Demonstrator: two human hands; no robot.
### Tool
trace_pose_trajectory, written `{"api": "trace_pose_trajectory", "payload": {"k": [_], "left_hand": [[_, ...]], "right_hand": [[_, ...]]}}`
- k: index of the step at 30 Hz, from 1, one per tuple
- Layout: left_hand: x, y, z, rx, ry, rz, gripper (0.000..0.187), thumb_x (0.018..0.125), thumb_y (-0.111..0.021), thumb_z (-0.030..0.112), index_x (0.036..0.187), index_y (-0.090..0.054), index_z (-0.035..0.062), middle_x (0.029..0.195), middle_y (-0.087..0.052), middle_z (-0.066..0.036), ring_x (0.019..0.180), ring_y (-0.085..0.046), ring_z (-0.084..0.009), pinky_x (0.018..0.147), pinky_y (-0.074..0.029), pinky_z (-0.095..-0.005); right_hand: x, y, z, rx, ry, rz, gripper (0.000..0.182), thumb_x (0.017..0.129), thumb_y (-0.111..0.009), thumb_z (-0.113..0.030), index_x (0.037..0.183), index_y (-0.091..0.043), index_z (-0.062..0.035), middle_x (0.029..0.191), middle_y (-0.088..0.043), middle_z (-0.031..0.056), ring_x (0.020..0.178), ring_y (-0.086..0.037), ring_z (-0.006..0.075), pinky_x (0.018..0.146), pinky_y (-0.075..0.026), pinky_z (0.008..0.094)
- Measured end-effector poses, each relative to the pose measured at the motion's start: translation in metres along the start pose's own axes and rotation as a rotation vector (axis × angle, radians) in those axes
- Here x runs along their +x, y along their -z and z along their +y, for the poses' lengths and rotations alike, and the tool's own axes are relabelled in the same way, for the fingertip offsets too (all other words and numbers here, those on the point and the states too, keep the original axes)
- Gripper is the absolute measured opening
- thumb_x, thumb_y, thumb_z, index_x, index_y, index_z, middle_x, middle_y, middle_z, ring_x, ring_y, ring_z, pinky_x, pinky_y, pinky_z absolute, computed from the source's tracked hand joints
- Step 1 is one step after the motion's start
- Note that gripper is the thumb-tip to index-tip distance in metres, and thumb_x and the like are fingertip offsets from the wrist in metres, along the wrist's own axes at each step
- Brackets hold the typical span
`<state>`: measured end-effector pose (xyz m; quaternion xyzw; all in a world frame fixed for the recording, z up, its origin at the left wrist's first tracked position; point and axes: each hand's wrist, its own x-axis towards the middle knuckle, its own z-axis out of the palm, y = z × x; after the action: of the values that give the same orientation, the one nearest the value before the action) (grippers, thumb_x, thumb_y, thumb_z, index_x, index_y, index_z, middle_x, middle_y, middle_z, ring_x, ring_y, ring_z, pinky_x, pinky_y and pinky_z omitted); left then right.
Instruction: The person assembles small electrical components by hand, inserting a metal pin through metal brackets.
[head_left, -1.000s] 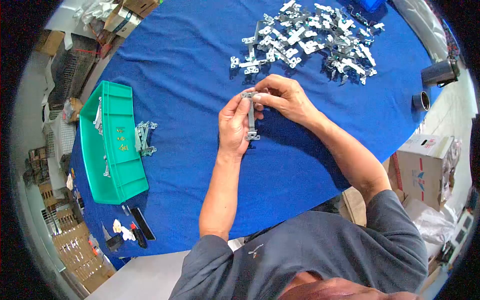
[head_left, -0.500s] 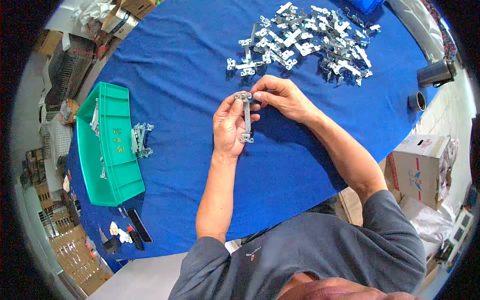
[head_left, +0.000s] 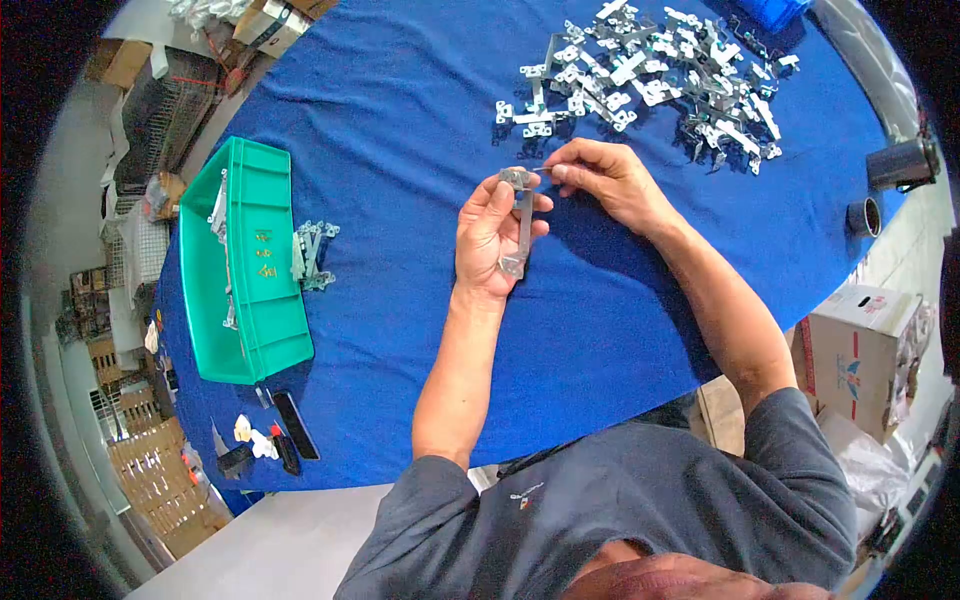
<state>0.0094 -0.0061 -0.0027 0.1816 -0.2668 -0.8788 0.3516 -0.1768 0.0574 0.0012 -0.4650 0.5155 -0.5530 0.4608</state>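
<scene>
- Looks like a workshop
- Has a blue cloth-covered surface [head_left: 370,350] heaped with silvery metal brackets [head_left: 628,68]
- Includes a green rectangular plastic bin [head_left: 275,345] and a white cardboard box [head_left: 832,365]

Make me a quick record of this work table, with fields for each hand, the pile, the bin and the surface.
Left hand: gripping a metal bracket, its long strip lying along the fingers
Right hand: fingertips pinched on a thin piece near the bracket's far end; too small to identify
Pile: loose metal parts, heaped beyond the hands
Bin: green bin, left of the hands, some metal pieces inside
Beside bin: small cluster of brackets
Surface: blue cloth, wrinkled
</scene>
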Motion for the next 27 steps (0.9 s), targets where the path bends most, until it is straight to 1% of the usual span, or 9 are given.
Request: {"api": "trace_pose_trajectory", "payload": {"k": [2,4,5,7,10,13,20,23,27], "left_hand": [[0.000,-0.001,0.000,0.054,-0.009,0.015,0.025,0.096,-0.059,0.014,0.116,-0.061,0.0002,0.106,-0.068,-0.015,0.087,-0.070,-0.0236,0.061,-0.062,-0.0307],[0.003,-0.003,-0.002,0.278,-0.116,0.145,0.024,0.094,-0.061,0.009,0.116,-0.063,-0.0001,0.102,-0.069,-0.013,0.088,-0.069,-0.0210,0.059,-0.062,-0.0278],[0.002,-0.004,-0.003,0.279,-0.114,0.145,0.024,0.094,-0.061,0.009,0.116,-0.063,-0.0001,0.102,-0.069,-0.013,0.088,-0.069,-0.0210,0.059,-0.062,-0.0278],[0.003,-0.011,-0.006,0.470,-0.210,0.227,0.024,0.092,-0.063,0.006,0.115,-0.065,-0.0006,0.100,-0.070,-0.012,0.088,-0.069,-0.0187,0.059,-0.061,-0.0260],[0.003,-0.009,-0.013,0.494,-0.237,0.216,0.024,0.091,-0.064,0.005,0.114,-0.066,-0.0013,0.102,-0.070,-0.010,0.087,-0.068,-0.0154,0.061,-0.060,-0.0254],[0.003,-0.008,-0.015,0.518,-0.258,0.215,0.023,0.091,-0.064,0.004,0.114,-0.066,-0.0015,0.102,-0.070,-0.010,0.085,-0.067,-0.0130,0.061,-0.059,-0.0246],[0.002,-0.008,-0.015,0.554,-0.261,0.234,0.024,0.089,-0.066,0.002,0.113,-0.067,-0.0016,0.100,-0.070,-0.009,0.081,-0.066,-0.0104,0.054,-0.053,-0.0200],[0.002,-0.012,-0.015,0.534,-0.268,0.274,0.022,0.088,-0.067,0.001,0.110,-0.069,-0.0015,0.092,-0.069,-0.005,0.071,-0.061,-0.0066,0.052,-0.050,-0.0185],[0.001,-0.014,-0.017,0.585,-0.286,0.294,0.022,0.087,-0.067,0.001,0.109,-0.069,-0.0012,0.090,-0.068,-0.005,0.065,-0.058,-0.0050,0.050,-0.048,-0.0175]], "right_hand": [[0.000,0.000,-0.001,0.050,0.028,0.017,0.017,0.096,-0.061,-0.015,0.104,-0.066,-0.0004,0.087,-0.063,-0.0002,0.074,-0.056,0.0064,0.069,-0.047,0.0221],[-0.001,0.003,-0.005,-0.060,0.005,0.083,0.017,0.095,-0.062,-0.015,0.103,-0.066,-0.0009,0.084,-0.062,-0.0008,0.074,-0.054,0.0057,0.067,-0.046,0.0213],[-0.001,0.003,-0.003,-0.058,0.004,0.084,0.017,0.095,-0.062,-0.015,0.103,-0.066,-0.0009,0.084,-0.062,-0.0008,0.074,-0.054,0.0057,0.067,-0.046,0.0213],[0.001,0.002,0.001,-0.155,0.058,0.154,0.018,0.092,-0.064,-0.016,0.099,-0.066,-0.0001,0.079,-0.062,0.0013,0.069,-0.055,0.0070,0.060,-0.045,0.0247],[-0.005,-0.002,-0.008,-0.344,0.182,0.184,0.018,0.089,-0.066,-0.016,0.097,-0.065,0.0003,0.078,-0.061,0.0052,0.067,-0.056,0.0106,0.058,-0.045,0.0272],[-0.006,-0.006,-0.010,-0.400,0.278,0.189,0.017,0.088,-0.066,-0.015,0.096,-0.065,-0.0003,0.077,-0.060,0.0084,0.066,-0.057,0.0146,0.056,-0.045,0.0296],[-0.007,-0.008,-0.011,-0.459,0.295,0.167,0.015,0.089,-0.066,-0.015,0.094,-0.065,-0.0005,0.078,-0.060,0.0098,0.065,-0.058,0.0171,0.055,-0.045,0.0318],[-0.007,-0.010,-0.009,-0.488,0.330,0.170,0.014,0.089,-0.065,-0.014,0.093,-0.065,-0.0011,0.076,-0.058,0.0106,0.062,-0.057,0.0196,0.055,-0.044,0.0324],[-0.007,-0.011,-0.007,-0.557,0.398,0.189,0.013,0.088,-0.066,-0.013,0.091,-0.063,-0.0014,0.076,-0.058,0.0124,0.063,-0.058,0.0265,0.056,-0.046,0.0360]]}}
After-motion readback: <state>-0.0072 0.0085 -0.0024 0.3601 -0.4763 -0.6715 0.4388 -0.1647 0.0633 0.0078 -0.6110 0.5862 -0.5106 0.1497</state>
